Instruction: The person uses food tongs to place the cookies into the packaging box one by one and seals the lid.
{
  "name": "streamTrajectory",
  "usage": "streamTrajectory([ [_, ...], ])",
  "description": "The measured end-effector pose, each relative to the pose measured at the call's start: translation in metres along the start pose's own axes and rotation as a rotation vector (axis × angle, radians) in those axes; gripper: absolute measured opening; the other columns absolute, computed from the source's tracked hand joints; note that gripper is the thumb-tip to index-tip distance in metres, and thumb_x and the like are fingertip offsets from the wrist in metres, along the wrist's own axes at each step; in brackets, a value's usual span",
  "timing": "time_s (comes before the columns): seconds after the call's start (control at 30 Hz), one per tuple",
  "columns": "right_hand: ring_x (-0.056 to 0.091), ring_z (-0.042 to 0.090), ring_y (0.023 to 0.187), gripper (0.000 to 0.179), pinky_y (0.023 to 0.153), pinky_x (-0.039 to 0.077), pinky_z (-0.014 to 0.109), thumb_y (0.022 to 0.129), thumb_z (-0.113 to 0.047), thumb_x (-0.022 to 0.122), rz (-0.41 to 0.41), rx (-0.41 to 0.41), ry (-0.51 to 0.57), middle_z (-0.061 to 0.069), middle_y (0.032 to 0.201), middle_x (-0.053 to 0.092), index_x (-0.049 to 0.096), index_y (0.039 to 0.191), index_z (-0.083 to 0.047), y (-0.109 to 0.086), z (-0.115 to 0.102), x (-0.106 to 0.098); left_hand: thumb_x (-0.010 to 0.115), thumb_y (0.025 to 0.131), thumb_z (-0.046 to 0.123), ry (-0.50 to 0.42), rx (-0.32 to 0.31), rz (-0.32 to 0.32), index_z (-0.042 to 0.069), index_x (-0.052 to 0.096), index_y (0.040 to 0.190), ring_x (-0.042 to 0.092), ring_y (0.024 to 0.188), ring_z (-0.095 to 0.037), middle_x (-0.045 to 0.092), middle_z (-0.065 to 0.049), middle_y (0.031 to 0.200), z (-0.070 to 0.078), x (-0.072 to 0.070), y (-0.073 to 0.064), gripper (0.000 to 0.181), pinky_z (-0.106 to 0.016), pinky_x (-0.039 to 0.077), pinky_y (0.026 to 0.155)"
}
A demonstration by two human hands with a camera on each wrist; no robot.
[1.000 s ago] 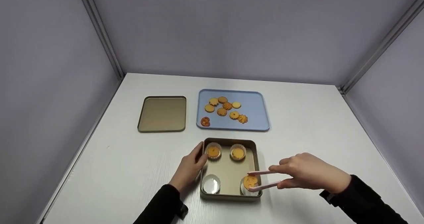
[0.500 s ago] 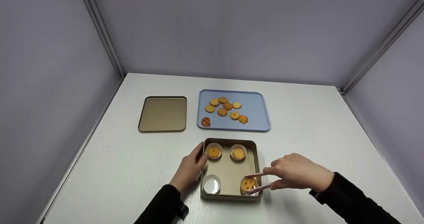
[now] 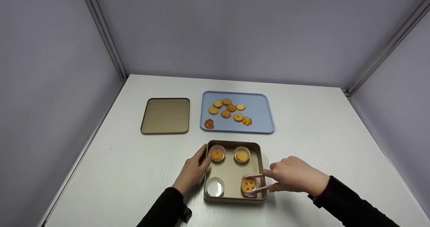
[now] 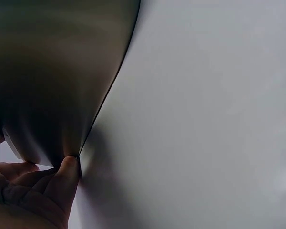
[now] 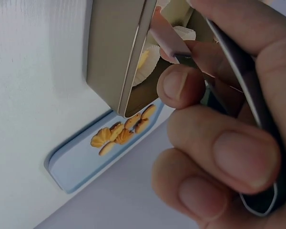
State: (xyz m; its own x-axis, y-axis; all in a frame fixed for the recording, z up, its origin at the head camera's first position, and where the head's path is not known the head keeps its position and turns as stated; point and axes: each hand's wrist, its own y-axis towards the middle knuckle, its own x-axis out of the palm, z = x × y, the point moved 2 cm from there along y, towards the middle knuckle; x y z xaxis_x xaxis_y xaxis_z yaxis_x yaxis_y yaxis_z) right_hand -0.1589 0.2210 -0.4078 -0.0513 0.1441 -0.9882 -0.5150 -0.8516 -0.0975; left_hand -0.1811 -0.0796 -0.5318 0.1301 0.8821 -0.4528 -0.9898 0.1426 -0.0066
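Note:
My right hand (image 3: pixel 297 175) holds a pair of tongs (image 3: pixel 260 188) with pale pink tips, reaching over the right wall of a square gold tin (image 3: pixel 231 180). Their tips stand on either side of a round cookie (image 3: pixel 248 184) with cut-out holes, which sits in the near right paper cup. The left hand (image 3: pixel 193 170) grips the tin's left wall, thumb at the rim. Two more cups in the far corners hold a cookie (image 3: pixel 217 153) and a paler cookie (image 3: pixel 242 155). Nothing lies in the near left paper cup (image 3: pixel 215 187).
Behind the tin lies a blue tray (image 3: pixel 262 112) bearing several cookies and a small pretzel (image 3: pixel 209 123). A flat gold lid (image 3: pixel 166 116) rests left of the tray. Grey panels (image 3: pixel 215 35) enclose the white table (image 3: pixel 134 173) at the back and sides.
The right hand has moved left with the tongs, and the cookie has gone down into the near right cup. That cup has shifted slightly left. My left hand stays on the tin.

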Motion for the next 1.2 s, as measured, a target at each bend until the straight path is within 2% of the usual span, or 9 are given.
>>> streamTrajectory([
  [0.13, 0.05, 0.007, 0.05, 0.04, 0.042, 0.037, 0.025, 0.079, -0.044, 0.085, 0.004, 0.008, 0.023, -0.007, 0.069, 0.062, 0.075, 0.108, -0.019, -0.002, 0.0, -0.001, 0.054, 0.107, 0.032, -0.002, -0.011, -0.008, 0.005, 0.037, 0.158, 0.046, 0.14, -0.041, 0.047, -0.023, 0.154, -0.001, 0.0, 0.0, 0.06, -0.052, 0.035, 0.12],
  [0.37, 0.048, 0.008, 0.05, 0.037, 0.042, 0.036, 0.027, 0.081, -0.049, 0.082, -0.006, 0.032, 0.059, -0.008, 0.069, 0.058, 0.068, 0.1, -0.02, -0.008, 0.008, -0.01, 0.054, 0.107, 0.032, -0.007, -0.009, -0.002, 0.005, 0.037, 0.158, 0.046, 0.14, -0.041, 0.047, -0.023, 0.153, -0.002, 0.0, 0.0, 0.06, -0.052, 0.034, 0.12],
  [0.63, 0.047, 0.005, 0.054, 0.033, 0.044, 0.038, 0.028, 0.086, -0.045, 0.08, 0.022, 0.072, 0.142, -0.008, 0.073, 0.059, 0.066, 0.105, -0.022, -0.018, 0.022, -0.03, 0.055, 0.106, 0.032, -0.004, -0.006, 0.007, 0.005, 0.038, 0.158, 0.047, 0.139, -0.043, 0.047, -0.023, 0.153, -0.003, -0.001, 0.0, 0.061, -0.053, 0.035, 0.119],
  [0.93, 0.042, 0.002, 0.053, 0.038, 0.045, 0.038, 0.026, 0.088, -0.042, 0.079, 0.186, 0.105, 0.118, -0.01, 0.072, 0.055, 0.07, 0.115, -0.017, -0.021, 0.036, -0.042, 0.055, 0.106, 0.031, -0.003, -0.002, 0.004, 0.005, 0.038, 0.158, 0.047, 0.139, -0.043, 0.047, -0.024, 0.153, -0.002, -0.001, -0.001, 0.06, -0.053, 0.035, 0.119],
  [1.2, 0.047, 0.006, 0.054, 0.043, 0.047, 0.042, 0.029, 0.086, -0.038, 0.081, 0.319, 0.207, 0.092, -0.007, 0.073, 0.057, 0.069, 0.12, -0.014, -0.011, 0.051, -0.038, 0.054, 0.107, 0.032, 0.0, -0.009, -0.01, 0.005, 0.036, 0.159, 0.044, 0.141, -0.043, 0.044, -0.024, 0.155, 0.0, -0.001, 0.0, 0.061, -0.053, 0.034, 0.12],
])
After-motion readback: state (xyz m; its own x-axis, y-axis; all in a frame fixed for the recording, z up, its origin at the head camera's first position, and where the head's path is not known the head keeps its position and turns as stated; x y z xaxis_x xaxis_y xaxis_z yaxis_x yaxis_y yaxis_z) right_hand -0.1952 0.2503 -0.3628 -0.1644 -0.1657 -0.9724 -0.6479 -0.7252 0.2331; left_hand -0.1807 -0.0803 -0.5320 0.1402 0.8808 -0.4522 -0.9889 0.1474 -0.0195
